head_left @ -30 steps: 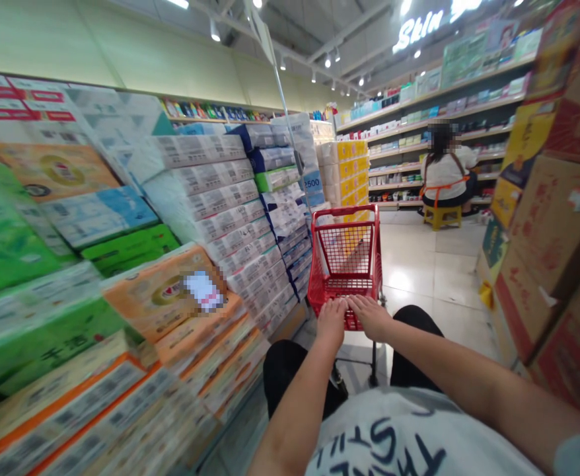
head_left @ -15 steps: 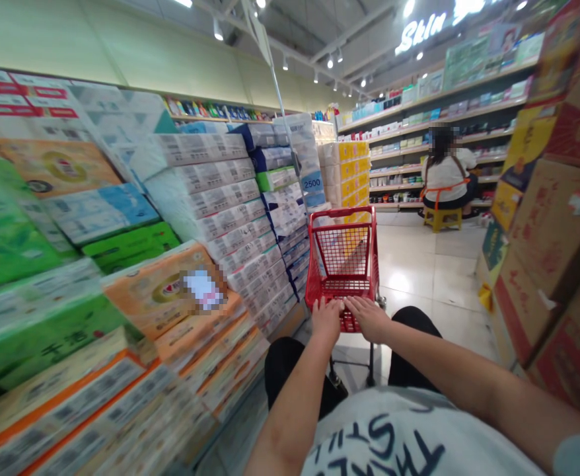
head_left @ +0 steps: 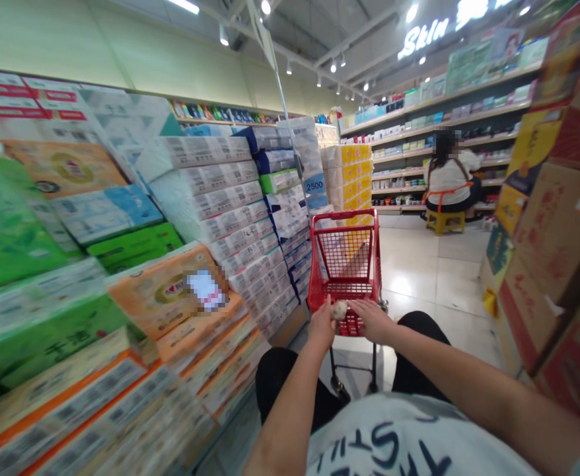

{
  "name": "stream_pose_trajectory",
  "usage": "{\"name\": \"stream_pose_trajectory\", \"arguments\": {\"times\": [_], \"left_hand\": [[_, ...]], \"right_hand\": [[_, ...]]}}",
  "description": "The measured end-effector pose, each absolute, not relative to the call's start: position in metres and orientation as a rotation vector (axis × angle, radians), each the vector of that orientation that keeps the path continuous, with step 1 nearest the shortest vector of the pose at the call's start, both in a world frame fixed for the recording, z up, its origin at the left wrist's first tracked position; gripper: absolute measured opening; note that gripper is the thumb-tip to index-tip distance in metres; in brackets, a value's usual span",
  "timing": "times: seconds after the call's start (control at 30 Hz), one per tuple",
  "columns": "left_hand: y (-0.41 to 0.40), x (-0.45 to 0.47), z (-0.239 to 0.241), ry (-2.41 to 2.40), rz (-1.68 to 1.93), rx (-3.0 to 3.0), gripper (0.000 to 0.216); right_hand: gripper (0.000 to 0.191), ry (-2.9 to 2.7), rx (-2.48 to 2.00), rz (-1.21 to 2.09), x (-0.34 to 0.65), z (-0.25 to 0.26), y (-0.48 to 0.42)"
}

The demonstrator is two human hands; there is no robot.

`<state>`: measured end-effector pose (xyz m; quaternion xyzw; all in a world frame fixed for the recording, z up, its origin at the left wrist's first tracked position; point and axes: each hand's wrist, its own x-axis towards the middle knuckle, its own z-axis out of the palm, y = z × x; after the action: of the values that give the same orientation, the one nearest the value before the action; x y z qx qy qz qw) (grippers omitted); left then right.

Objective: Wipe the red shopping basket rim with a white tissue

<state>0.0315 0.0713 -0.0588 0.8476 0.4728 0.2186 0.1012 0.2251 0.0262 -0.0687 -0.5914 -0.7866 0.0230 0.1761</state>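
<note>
A small whitish-beige lump (head_left: 339, 309), too small to name exactly, sits between my two hands in front of the red shopping cart (head_left: 344, 215). My left hand (head_left: 322, 325) is closed at the lump's left side and appears to hold it. Reaching in from the right, my right hand (head_left: 373, 320) has its fingers stretched out flat, their tips close to the lump. Whether they touch it is unclear. Behind the hands, the cart's basket and grid seat are visible.
Stacked tissue packs (head_left: 228, 201) line the left side, and a lit phone-like screen (head_left: 207, 291) rests on orange packs (head_left: 168, 284). Cardboard boxes (head_left: 552, 231) rise at right. Ahead, a person (head_left: 448, 182) sits on a yellow stool (head_left: 445, 222) before shelves (head_left: 403, 125).
My hands have moved apart slightly, and the whitish lump now shows between them. The left hand has turned more upright. The view has shifted a little.
</note>
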Motion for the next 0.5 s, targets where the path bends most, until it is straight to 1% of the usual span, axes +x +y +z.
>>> {"name": "stream_pose_trajectory", "arguments": {"times": [0.07, 0.2, 0.27, 0.3, 0.37, 0.4, 0.5], "left_hand": [[0.071, 0.031, -0.064, 1.440, 0.751, 2.451, 0.065], [0.069, 0.033, -0.064, 1.533, 1.004, 2.248, 0.033], [0.069, 0.036, -0.060, 1.473, 1.079, 2.077, 0.023], [0.069, 0.037, -0.058, 1.416, 1.108, 1.981, 0.021], [0.070, 0.040, -0.055, 1.290, 1.180, 1.791, 0.025], [0.071, 0.041, -0.054, 1.224, 1.217, 1.712, 0.028], [0.073, 0.045, -0.053, 1.044, 1.277, 1.554, 0.032]], "right_hand": [[0.078, -2.211, -1.653, 0.069, 0.226, -0.071, 0.027], [0.082, -2.174, -1.641, 0.116, 0.226, -0.073, 0.028], [0.084, -2.132, -1.636, 0.172, 0.225, -0.072, 0.030], [0.085, -2.094, -1.637, 0.223, 0.224, -0.070, 0.031], [0.088, -1.962, -1.605, 0.415, 0.223, -0.063, 0.035], [0.089, -1.864, -1.542, 0.567, 0.222, -0.059, 0.036], [0.088, -1.530, -1.143, 1.118, 0.217, -0.043, 0.036]]}}
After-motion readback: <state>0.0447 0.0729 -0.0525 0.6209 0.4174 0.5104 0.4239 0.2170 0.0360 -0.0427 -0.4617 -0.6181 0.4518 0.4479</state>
